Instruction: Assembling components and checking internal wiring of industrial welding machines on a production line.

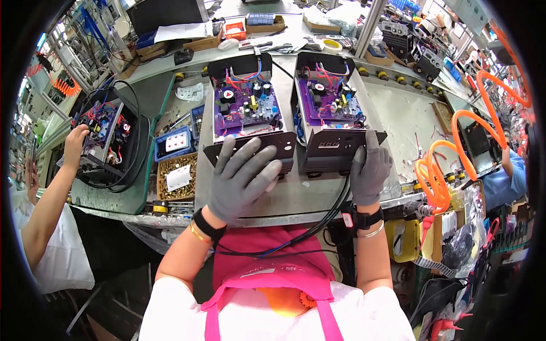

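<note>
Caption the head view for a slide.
Gloved left hand and right hand rest on the black front panels of two open circuit-board units on a bench.

Two open units (247,108) (333,111) sit side by side on the bench (296,196) (screw tray (177,177) left).

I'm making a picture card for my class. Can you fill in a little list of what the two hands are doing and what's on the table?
left hand: grey glove, spread flat on the black front panel of the left open unit
right hand: grey glove, gripping the right unit's black front
inside units: purple circuit boards, coloured wires
cables: black, hanging off the table edge
nearby: box of brass screws; another person's hand on a third unit
</note>
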Demonstrator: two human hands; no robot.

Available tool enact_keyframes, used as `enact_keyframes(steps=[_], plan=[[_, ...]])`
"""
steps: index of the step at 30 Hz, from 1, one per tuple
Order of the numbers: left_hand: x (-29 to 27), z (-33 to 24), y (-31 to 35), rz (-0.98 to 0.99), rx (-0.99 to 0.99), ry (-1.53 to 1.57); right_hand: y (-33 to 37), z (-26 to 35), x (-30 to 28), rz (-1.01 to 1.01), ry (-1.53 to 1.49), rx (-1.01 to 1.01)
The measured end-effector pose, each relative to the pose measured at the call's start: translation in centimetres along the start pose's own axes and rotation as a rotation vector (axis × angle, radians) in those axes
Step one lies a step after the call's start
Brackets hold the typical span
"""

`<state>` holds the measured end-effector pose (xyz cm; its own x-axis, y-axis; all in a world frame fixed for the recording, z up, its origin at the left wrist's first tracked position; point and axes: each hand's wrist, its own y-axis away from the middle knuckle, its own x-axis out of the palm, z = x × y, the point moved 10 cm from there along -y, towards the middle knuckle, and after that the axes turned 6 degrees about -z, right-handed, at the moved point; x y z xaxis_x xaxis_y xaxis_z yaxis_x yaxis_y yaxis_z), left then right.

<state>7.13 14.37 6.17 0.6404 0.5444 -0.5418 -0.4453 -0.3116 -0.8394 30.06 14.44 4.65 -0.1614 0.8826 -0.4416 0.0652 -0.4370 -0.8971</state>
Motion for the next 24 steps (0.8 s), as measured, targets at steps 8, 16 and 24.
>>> enact_keyframes(steps=[8,16,24], plan=[[3.0,-1.5,-2.3,0.143,0.301,0.051,-0.3,-0.2,0.5,0.011,-0.208,0.297],[1.2,-2.2,-3.8,0.001,0.365,0.005,-0.8,2.5,1.3,0.072,0.043,0.063],[2.3,-2.3,-3.6,-0.120,0.298,-0.068,0.4,-1.0,-10.4,0.033,-0.455,0.358]])
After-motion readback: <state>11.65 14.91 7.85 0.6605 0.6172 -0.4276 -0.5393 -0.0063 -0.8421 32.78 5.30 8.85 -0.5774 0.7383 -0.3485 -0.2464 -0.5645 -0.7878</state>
